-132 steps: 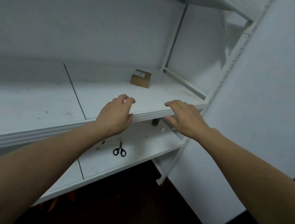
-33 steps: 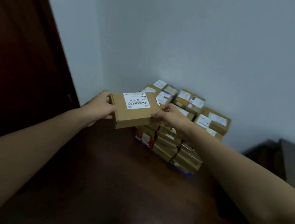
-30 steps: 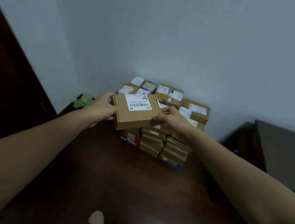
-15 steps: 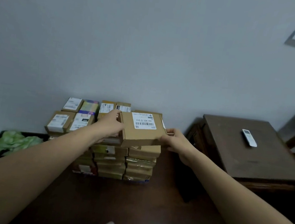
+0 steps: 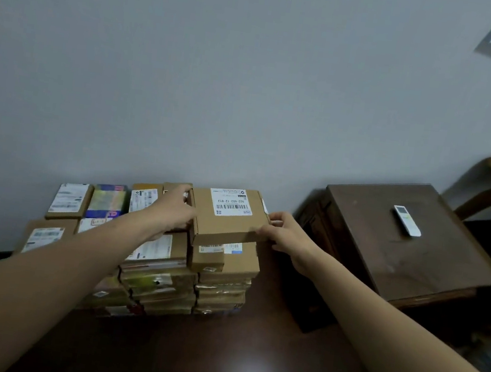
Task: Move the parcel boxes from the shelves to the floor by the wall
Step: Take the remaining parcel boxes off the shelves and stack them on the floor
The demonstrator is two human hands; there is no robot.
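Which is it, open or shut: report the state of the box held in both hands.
Shut. The held box has its lid flat and closed, label up; left hand and right hand grip its ends.

Left hand (image 5: 174,212) and right hand (image 5: 286,237) grip a labelled box (image 5: 228,216) above the stack (image 5: 164,281).

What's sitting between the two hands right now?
In the head view, one labelled parcel box spans the gap: left hand holds its left edge, right hand its right, over the stack.
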